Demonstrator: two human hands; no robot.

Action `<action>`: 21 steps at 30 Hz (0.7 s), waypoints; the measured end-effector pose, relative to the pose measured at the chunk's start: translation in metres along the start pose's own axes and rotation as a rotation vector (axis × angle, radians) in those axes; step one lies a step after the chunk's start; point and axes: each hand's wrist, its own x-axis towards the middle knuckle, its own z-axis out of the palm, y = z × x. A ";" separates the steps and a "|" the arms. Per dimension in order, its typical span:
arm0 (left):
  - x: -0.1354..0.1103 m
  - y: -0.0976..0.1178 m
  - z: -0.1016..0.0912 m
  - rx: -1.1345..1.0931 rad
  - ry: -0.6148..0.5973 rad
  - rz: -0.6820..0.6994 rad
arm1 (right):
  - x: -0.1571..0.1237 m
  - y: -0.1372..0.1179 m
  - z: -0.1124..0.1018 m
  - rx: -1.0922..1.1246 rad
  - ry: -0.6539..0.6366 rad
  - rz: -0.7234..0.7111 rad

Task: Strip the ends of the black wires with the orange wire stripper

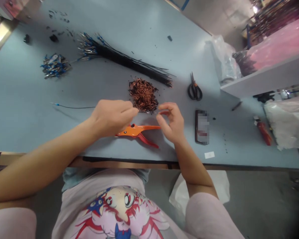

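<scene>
My left hand (114, 116) is closed around a black wire (77, 107) whose blue terminal end sticks out to the left. On the other side of the fist, a thin length of wire shows toward my right hand (173, 121). The right thumb and forefinger are curved and apart, close to that wire's far end; contact is too blurred to make out. Orange-handled wire strippers (134, 131) lie on the table just below, partly hidden by my left hand. Right behind the hands is a pile of copper-coloured wire scraps (144, 94).
A bundle of black wires (129, 61) with blue terminals lies behind the pile. Blue terminals (55, 65) are heaped at left. Black-handled scissors (194, 91), a phone (201, 127), a white label (209, 155) and a red-handled tool (263, 132) lie to the right, near a shelf (266, 74).
</scene>
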 end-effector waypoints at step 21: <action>0.003 0.016 0.007 0.011 -0.010 0.089 | -0.009 -0.016 0.015 -0.346 -0.125 -0.291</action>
